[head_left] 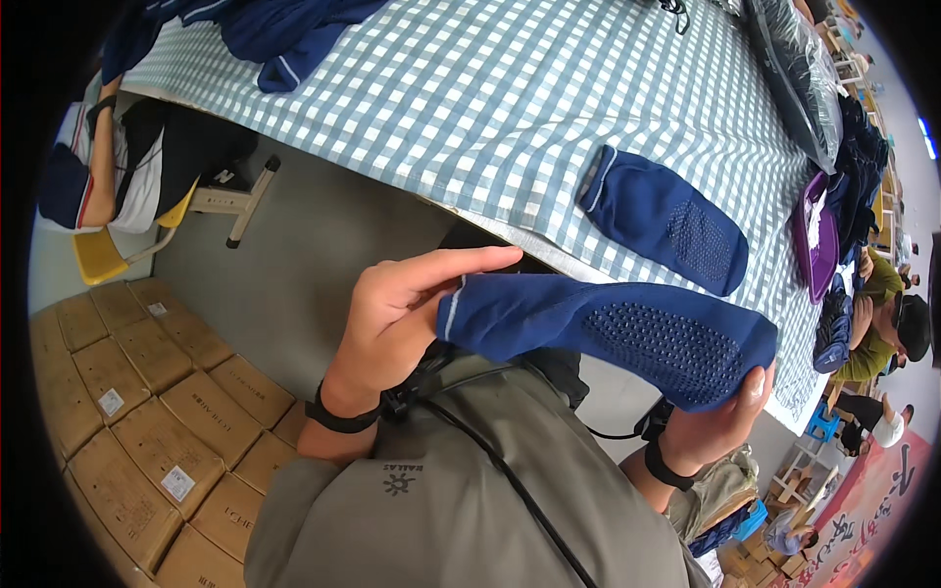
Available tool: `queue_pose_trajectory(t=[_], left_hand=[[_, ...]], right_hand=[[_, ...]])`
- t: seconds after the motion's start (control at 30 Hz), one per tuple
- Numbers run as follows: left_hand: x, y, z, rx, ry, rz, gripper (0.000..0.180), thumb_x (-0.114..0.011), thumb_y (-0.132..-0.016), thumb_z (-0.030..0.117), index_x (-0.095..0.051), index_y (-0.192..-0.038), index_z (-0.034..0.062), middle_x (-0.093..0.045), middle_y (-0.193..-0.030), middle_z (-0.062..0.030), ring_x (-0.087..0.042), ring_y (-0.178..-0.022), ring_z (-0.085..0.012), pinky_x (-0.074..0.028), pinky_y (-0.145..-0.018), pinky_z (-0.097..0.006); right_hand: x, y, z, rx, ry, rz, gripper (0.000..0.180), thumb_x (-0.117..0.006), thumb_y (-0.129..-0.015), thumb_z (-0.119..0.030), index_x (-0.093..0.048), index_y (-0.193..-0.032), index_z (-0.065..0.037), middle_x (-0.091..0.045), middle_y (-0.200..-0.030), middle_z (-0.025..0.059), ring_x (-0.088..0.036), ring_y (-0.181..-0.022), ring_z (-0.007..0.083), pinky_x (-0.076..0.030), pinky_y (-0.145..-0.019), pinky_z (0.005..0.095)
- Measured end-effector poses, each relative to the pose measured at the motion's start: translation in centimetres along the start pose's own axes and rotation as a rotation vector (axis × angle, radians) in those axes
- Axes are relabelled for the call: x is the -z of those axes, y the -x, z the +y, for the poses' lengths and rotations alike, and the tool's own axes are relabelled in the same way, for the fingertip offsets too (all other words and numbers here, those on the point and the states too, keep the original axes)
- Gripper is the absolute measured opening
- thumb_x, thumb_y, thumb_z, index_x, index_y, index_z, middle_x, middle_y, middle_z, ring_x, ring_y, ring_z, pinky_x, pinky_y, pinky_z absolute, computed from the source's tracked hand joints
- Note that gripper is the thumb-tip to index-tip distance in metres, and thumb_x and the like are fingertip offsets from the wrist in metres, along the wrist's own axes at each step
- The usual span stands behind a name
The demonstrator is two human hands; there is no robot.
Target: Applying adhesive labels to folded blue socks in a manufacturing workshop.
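Observation:
A navy blue sock (529, 314) with rubbery grip dots on its sole is stretched sideways between my two hands, in front of my body. My left hand (387, 318) is at the white-edged cuff, its index finger pointing out above the sock; the other fingertips are hidden behind or inside the cuff. At the toe end, my right hand (725, 416) pinches the fabric, thumb on the dotted side. Just beyond, a second item, a folded pair of navy socks or a single one (637, 201), lies flat on the checked tablecloth (470, 108), dots facing up.
More navy socks (284, 44) are heaped at the table's far left, near a seated person (103, 167). A purple basket (816, 235) and a plastic-wrapped bundle (799, 83) lie at the right. Cardboard boxes (147, 431) cover the floor at lower left. Other people sit at the right.

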State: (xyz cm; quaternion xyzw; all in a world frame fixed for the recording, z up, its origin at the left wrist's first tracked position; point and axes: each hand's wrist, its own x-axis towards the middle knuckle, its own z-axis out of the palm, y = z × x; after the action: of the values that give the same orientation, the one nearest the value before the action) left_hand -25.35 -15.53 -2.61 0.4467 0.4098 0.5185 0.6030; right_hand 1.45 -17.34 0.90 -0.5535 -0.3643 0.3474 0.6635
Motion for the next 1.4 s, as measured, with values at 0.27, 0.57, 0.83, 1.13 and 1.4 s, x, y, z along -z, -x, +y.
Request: queue_pose_trajectory(t=[0.27, 0.57, 0.83, 1.13, 1.4], left_hand=[[0.2, 0.4, -0.9, 0.042, 0.362, 0.022, 0.025, -0.045, -0.093, 0.003, -0.062, -0.107, -0.0088, -0.067, -0.097, -0.0090, -0.063, -0.090, -0.0110, -0.049, -0.081, -0.023], [1.9, 1.9, -3.3, 0.119, 0.474, 0.056, 0.034, -0.047, -0.095, 0.016, -0.064, -0.105, -0.0115, -0.068, -0.094, -0.0096, -0.061, -0.079, -0.0090, -0.045, -0.068, -0.022], [0.1, -0.2, -1.9, 0.224, 0.437, 0.106, 0.056, -0.049, -0.096, 0.031, -0.052, -0.125, -0.0161, -0.065, -0.117, -0.0225, -0.065, -0.108, -0.0257, -0.051, -0.095, -0.036], [-3.0, -2.1, 0.9, 0.287, -0.034, 0.062, 0.053, -0.069, -0.068, -0.007, -0.060, -0.120, -0.0117, -0.070, -0.107, -0.0163, -0.067, -0.098, -0.0169, -0.054, -0.084, -0.027], [-6.2, -7.4, 5.9, -0.012, -0.356, 0.135, 0.042, -0.065, -0.079, -0.006, -0.061, -0.121, -0.0053, -0.067, -0.074, -0.0055, -0.054, -0.053, -0.0040, -0.040, -0.044, -0.019]], right_hand=[[0.4, -0.1, 0.1, -0.015, -0.043, -0.098, 0.029, -0.064, -0.089, -0.028, -0.055, -0.091, -0.001, -0.057, -0.087, 0.0057, -0.054, -0.080, 0.0138, -0.039, -0.076, 0.0264], [1.1, -0.2, 0.3, 0.001, -0.032, -0.206, 0.025, -0.069, -0.089, -0.020, -0.051, -0.083, -0.004, -0.053, -0.073, -0.0016, -0.044, -0.067, 0.0050, -0.033, -0.063, 0.0209], [2.5, -0.3, 0.8, -0.042, -0.058, -0.140, 0.025, -0.073, -0.087, -0.020, -0.055, -0.083, -0.003, -0.057, -0.072, -0.0007, -0.045, -0.063, 0.0036, -0.033, -0.059, 0.0200], [3.5, -1.1, 0.2, -0.046, -0.077, -0.224, 0.024, -0.076, -0.084, -0.016, -0.058, -0.082, -0.001, -0.059, -0.076, -0.0006, -0.045, -0.065, 0.0036, -0.034, -0.060, 0.0199], [2.3, -6.0, -2.1, -0.120, 0.161, 0.027, 0.014, -0.069, -0.090, -0.013, -0.063, -0.084, -0.002, -0.052, -0.066, -0.0076, -0.040, -0.057, 0.0013, -0.028, -0.054, 0.0190]])
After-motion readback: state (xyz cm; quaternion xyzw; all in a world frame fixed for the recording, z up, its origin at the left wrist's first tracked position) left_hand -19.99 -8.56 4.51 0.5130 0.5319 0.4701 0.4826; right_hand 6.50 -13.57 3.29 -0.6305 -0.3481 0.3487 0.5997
